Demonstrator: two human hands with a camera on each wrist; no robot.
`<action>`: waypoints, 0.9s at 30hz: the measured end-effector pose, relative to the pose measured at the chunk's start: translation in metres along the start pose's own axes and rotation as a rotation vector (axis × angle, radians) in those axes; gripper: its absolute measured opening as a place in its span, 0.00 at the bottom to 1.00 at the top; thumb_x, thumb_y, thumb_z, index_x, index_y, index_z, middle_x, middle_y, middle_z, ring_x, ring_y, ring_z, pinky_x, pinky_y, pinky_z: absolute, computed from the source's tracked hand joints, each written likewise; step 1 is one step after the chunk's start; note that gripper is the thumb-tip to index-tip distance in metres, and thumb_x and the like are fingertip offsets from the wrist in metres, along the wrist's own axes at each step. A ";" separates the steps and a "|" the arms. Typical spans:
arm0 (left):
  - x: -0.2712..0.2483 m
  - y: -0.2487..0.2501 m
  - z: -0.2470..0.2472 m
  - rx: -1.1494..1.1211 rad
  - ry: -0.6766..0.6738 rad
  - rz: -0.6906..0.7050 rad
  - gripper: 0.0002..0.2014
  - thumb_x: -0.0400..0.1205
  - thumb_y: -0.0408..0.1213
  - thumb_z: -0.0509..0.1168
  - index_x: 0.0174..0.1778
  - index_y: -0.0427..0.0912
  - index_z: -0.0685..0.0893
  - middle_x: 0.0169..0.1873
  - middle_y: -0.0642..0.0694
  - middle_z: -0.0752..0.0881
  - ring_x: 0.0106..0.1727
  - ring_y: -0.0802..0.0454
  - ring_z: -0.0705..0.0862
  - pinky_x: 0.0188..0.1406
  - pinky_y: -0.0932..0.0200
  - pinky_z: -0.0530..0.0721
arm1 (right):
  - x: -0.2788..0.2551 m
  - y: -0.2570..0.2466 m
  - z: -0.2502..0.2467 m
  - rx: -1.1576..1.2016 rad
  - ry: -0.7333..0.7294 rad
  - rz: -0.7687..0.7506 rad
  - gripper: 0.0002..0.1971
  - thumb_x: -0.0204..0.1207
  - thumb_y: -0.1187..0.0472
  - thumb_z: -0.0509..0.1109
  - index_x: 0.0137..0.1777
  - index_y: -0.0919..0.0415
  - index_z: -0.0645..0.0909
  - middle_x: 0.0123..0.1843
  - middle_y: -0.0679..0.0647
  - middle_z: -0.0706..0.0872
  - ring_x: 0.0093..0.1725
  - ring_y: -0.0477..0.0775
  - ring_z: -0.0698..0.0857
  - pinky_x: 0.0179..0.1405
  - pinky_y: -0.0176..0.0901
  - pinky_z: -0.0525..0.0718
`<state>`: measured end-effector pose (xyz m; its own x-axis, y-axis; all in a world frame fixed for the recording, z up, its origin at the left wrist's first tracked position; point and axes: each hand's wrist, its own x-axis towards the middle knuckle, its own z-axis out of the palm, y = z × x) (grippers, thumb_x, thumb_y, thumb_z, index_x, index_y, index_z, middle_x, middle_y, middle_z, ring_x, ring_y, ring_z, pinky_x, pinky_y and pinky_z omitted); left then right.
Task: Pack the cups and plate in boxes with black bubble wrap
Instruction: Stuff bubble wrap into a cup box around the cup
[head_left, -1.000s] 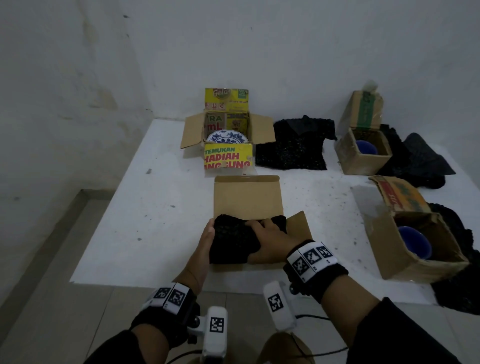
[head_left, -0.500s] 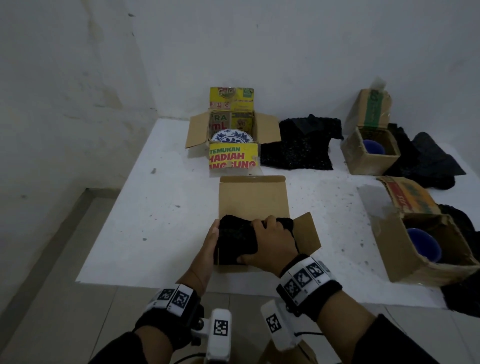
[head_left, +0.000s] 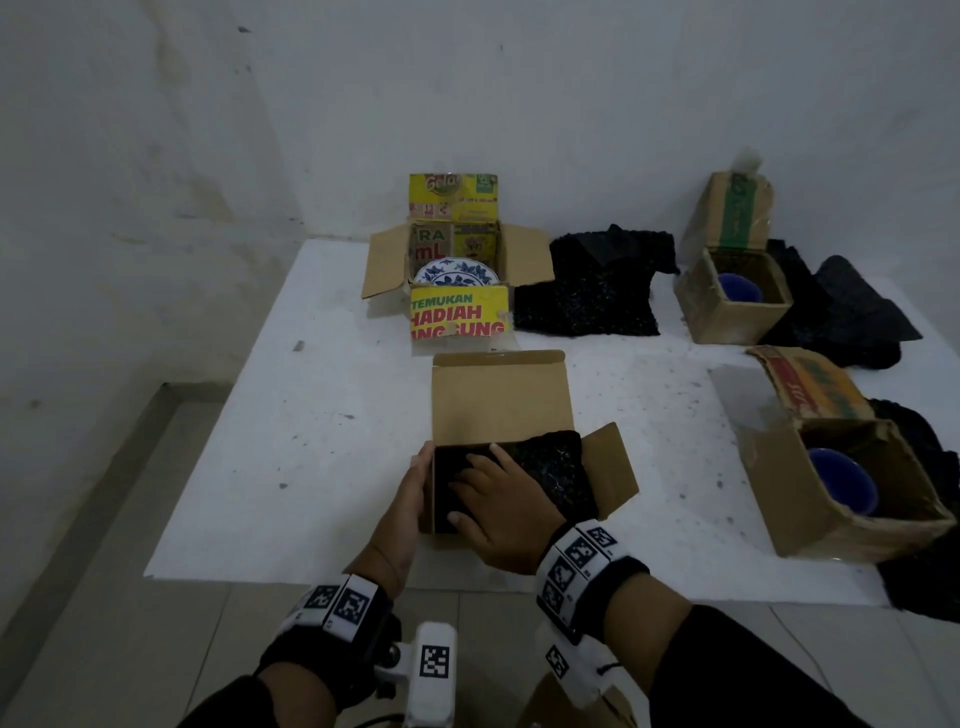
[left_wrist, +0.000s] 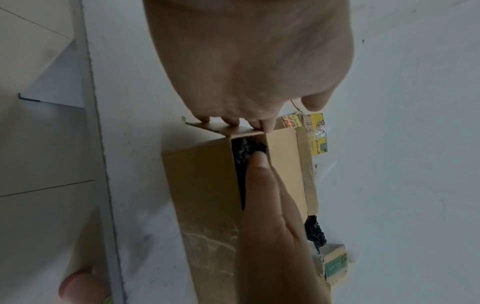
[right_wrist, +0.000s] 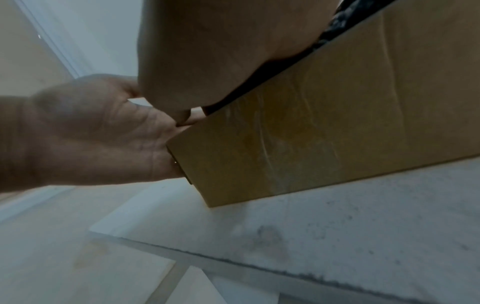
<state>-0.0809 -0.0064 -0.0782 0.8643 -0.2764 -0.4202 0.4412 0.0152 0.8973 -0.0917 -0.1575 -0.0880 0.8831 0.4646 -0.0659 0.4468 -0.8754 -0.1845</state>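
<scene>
The near cardboard box (head_left: 498, 400) stands open at the table's front with black bubble wrap (head_left: 550, 467) stuffed in it. My right hand (head_left: 483, 488) lies flat on the wrap, fingers spread, pressing it down. My left hand (head_left: 415, 488) rests with straight fingers against the box's left side; in the left wrist view its fingertips (left_wrist: 228, 121) touch the side flap. Whatever is under the wrap is hidden. A blue-and-white plate (head_left: 457, 273) lies in the yellow printed box (head_left: 457, 314) at the back. Two blue cups (head_left: 737, 288) (head_left: 841, 480) sit in open boxes on the right.
Loose black bubble wrap pieces lie beside the yellow box (head_left: 587, 291), behind the far right box (head_left: 841, 312) and at the right edge (head_left: 924, 519). The white table (head_left: 311, 441) ends just before my wrists; a wall closes the back and left.
My right hand has flattened and slid left over the wrap, pushing it deeper into the near box. The left hand has stayed against the box's left side.
</scene>
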 end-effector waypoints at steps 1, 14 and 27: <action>0.001 0.000 0.001 0.003 0.000 -0.003 0.18 0.80 0.62 0.49 0.65 0.64 0.68 0.55 0.69 0.74 0.59 0.69 0.71 0.63 0.63 0.66 | 0.001 0.001 -0.002 -0.004 -0.004 -0.009 0.31 0.80 0.44 0.44 0.62 0.64 0.82 0.60 0.59 0.84 0.70 0.62 0.74 0.79 0.54 0.47; 0.011 -0.010 -0.004 -0.102 -0.046 0.032 0.31 0.78 0.68 0.49 0.77 0.61 0.65 0.77 0.58 0.68 0.77 0.60 0.65 0.81 0.49 0.55 | -0.039 0.000 0.013 0.207 0.296 0.488 0.42 0.77 0.31 0.37 0.78 0.62 0.64 0.79 0.68 0.65 0.80 0.70 0.58 0.77 0.62 0.51; 0.012 -0.006 -0.001 -0.087 -0.029 0.010 0.21 0.86 0.55 0.43 0.72 0.60 0.70 0.67 0.61 0.76 0.65 0.67 0.74 0.70 0.60 0.64 | -0.042 0.008 -0.012 0.452 0.413 0.535 0.31 0.76 0.41 0.50 0.69 0.62 0.73 0.69 0.60 0.75 0.72 0.59 0.71 0.72 0.52 0.71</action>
<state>-0.0727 -0.0089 -0.0889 0.8620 -0.3037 -0.4058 0.4528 0.1014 0.8858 -0.1233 -0.1855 -0.0749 0.9818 -0.1653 0.0939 -0.0735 -0.7855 -0.6145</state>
